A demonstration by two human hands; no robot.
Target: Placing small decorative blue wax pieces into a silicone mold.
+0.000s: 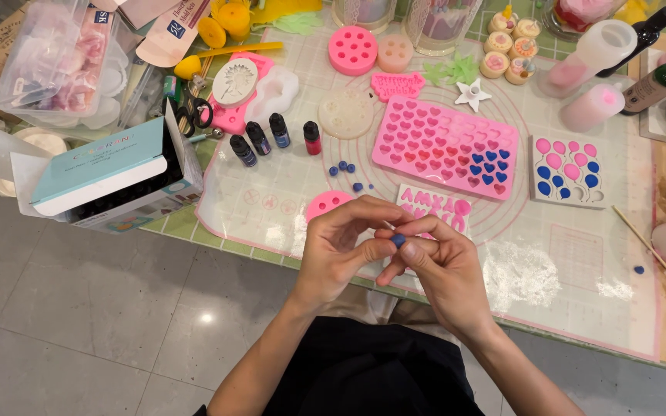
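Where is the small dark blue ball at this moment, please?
In the head view, the small dark blue ball is pinched between the fingertips of the left hand and the right hand, near the table's front edge, just below the pink letter mould.

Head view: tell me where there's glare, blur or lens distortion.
Head view: a small bright glare spot on the grey floor tile; soft, even light with faint shadows on the clear work mat; both hands sharp, the left hand and right hand pinching a small blue ball; table edges bow slightly toward the frame corners.
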